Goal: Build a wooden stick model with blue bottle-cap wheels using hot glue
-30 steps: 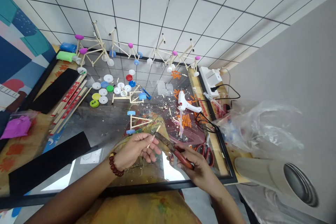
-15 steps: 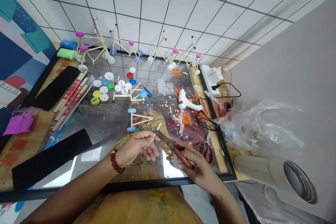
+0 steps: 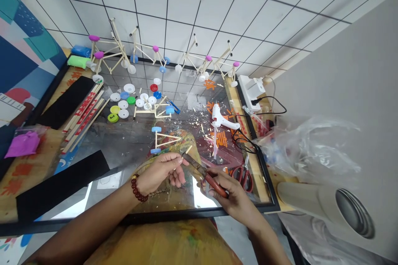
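Note:
My right hand [image 3: 231, 196] is closed round the red handles of worn pliers [image 3: 200, 169], whose long jaws point up and left. Between the jaws' tip and my left hand [image 3: 164, 172] is a short, thin wooden stick [image 3: 189, 149]. The thumb and forefinger of my left hand pinch the stick's near end, right against the jaws, while its other fingers curl loosely. Just beyond, a triangular stick frame with two blue wheels [image 3: 156, 129] lies on the glass tabletop. Another wheeled stick frame [image 3: 146, 113] lies farther back.
A white glue gun [image 3: 222, 120] and red-handled scissors [image 3: 242, 177] lie on the right, near a power strip [image 3: 248, 95]. Bottle caps [image 3: 123, 114] and wood strips [image 3: 83, 120] are on the left. Several stick models [image 3: 192, 62] stand along the wall. Wood scraps [image 3: 199, 122] litter the middle.
My left fingertips are now up against the pliers' jaws, where a bit of stick showed before. The pliers have shifted very slightly left; the grip of my right hand looks the same.

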Demonstrator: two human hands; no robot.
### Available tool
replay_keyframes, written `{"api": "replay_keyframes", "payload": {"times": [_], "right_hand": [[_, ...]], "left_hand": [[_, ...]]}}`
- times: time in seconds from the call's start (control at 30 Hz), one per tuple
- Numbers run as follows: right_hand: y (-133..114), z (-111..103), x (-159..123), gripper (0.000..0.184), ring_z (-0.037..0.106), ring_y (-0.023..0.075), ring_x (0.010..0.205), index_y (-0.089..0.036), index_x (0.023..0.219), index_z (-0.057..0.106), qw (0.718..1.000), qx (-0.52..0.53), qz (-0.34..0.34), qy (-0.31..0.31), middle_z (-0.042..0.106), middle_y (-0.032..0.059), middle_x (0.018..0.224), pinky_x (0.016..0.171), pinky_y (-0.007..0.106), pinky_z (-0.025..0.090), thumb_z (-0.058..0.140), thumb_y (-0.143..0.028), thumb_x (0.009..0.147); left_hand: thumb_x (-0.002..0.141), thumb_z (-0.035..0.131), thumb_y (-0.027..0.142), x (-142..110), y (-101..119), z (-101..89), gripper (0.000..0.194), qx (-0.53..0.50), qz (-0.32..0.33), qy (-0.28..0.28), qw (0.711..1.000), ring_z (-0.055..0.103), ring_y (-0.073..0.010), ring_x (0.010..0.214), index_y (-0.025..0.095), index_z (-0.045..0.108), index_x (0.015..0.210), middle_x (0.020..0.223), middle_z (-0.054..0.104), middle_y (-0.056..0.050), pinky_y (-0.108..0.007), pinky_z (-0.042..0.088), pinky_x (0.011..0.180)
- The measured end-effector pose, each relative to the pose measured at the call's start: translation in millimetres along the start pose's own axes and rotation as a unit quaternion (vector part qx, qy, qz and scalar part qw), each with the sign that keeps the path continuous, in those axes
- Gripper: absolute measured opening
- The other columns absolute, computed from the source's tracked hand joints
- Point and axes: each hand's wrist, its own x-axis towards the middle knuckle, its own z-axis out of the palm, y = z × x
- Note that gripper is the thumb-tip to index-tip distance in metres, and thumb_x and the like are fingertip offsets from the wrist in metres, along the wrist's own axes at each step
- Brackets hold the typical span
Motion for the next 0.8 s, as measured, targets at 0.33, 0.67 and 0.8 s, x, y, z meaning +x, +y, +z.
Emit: {"api": "replay_keyframes", "payload": {"times": [0.33, 0.67, 0.8], "right_hand": [[-3.6, -4.8, -2.5, 0.010, 0.061, 0.0240, 0.121, -0.021, 0.099, 0.064, 0.999, -0.042, -0.013, -0.013, 0.064, 0.0157, 0.126, 0.096, 0.033, 0.050, 0.057, -0.026, 0.094], [-16.7, -10.0, 1.0, 0.045, 0.065, 0.0239, 0.109, -0.021, 0.128, 0.044, 0.997, -0.033, 0.068, -0.024, 0.065, 0.0126, 0.119, 0.094, 0.039, 0.052, 0.062, -0.028, 0.088], [-17.3, -15.1, 3.8, 0.062, 0.060, 0.0285, 0.120, -0.021, 0.145, 0.038, 0.995, -0.035, 0.071, -0.058, 0.062, 0.0152, 0.130, 0.103, 0.047, 0.048, 0.063, -0.031, 0.089]], "left_hand": [[0.084, 0.064, 0.054, -1.7, -0.2, -0.8, 0.041, 0.009, -0.006, -0.014, 1.000, 0.059, -0.0105, 0.045, 0.013, 0.061, 0.091, 0.060, 0.069, -0.004, -0.019, 0.039, 0.043], [0.081, 0.067, 0.057, 2.7, -9.1, 1.4, 0.043, 0.031, 0.027, 0.009, 0.999, 0.058, -0.0101, 0.052, 0.015, 0.056, 0.079, 0.063, 0.067, -0.004, -0.021, 0.042, 0.051], [0.082, 0.066, 0.055, 1.4, -9.0, 3.1, 0.041, 0.039, 0.032, 0.010, 0.999, 0.053, -0.0091, 0.050, 0.015, 0.056, 0.078, 0.062, 0.065, -0.003, -0.022, 0.040, 0.051]]}}
